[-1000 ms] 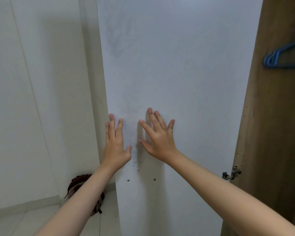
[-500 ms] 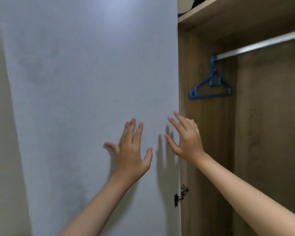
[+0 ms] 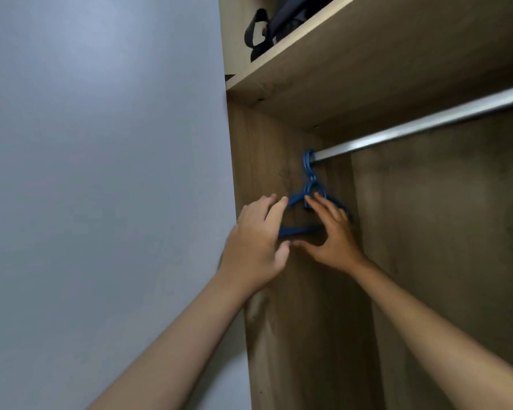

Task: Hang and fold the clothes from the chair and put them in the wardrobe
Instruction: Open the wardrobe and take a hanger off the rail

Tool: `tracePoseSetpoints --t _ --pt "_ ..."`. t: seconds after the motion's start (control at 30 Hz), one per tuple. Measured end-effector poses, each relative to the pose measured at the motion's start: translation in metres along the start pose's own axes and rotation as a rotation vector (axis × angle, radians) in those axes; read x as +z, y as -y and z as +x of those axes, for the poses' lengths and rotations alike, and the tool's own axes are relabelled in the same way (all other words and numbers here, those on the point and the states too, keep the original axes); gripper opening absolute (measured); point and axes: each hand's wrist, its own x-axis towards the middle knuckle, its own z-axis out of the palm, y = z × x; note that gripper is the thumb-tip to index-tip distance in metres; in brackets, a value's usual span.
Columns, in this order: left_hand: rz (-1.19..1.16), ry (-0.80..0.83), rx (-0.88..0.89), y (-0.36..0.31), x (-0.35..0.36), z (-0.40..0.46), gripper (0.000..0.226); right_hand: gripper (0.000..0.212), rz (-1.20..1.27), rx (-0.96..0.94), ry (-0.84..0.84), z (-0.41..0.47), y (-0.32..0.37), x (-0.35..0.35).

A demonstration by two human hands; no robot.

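While the blue hanger (image 3: 308, 199) hangs on the rail, both your hands are at it inside the open wardrobe.

Your left hand (image 3: 256, 247) reaches round the hanger's left arm with fingers bent toward it, though whether they actually grasp it cannot be told; your right hand (image 3: 329, 232) lies with fingers spread and relaxed across the right arm, thumb (image 3: 308, 246) under the bottom bar, gripping nothing firmly. Likely you are fetching it for the clothes, which are out of view, as is the chair. The hook sits at the very left end of the metal rail (image 3: 421, 127), hard against the wooden side panel (image 3: 267, 161), so the free room lies to the right along the bare rail. The shelf (image 3: 382, 48) just above, bearing a dark bag (image 3: 279, 22), limits the lift, and the white door (image 3: 101, 173) crowds your left elbow.
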Motion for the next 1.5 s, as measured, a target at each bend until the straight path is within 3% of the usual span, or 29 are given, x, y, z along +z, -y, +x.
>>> tracePoseSetpoints --t 0.23,0.53,0.67,0.83,1.1,1.23,1.5 --pt "0.159 0.262 -0.093 0.012 0.027 0.046 0.073 0.105 -0.037 -0.070 0.291 0.050 -0.052 -0.004" --pt "0.250 0.301 -0.135 0.014 0.035 0.050 0.043 0.094 -0.010 -0.190 0.211 0.064 -0.071 0.000" --pt "0.158 0.243 -0.188 0.012 0.032 0.047 0.041 0.094 -0.008 -0.235 0.206 0.066 -0.068 0.000" --pt "0.028 0.188 -0.246 0.008 0.027 0.046 0.053 0.092 -0.005 -0.292 0.185 0.069 -0.066 -0.003" --pt "-0.215 -0.061 -0.445 0.002 0.020 0.048 0.049 0.090 0.017 -0.331 0.123 0.076 -0.054 -0.007" --pt "-0.262 -0.135 -0.459 -0.001 0.006 0.039 0.047 0.087 0.035 -0.396 0.093 0.075 -0.039 -0.008" --pt "-0.367 -0.249 -0.559 -0.004 -0.053 -0.008 0.047 0.088 0.072 -0.544 -0.193 0.053 0.023 -0.006"
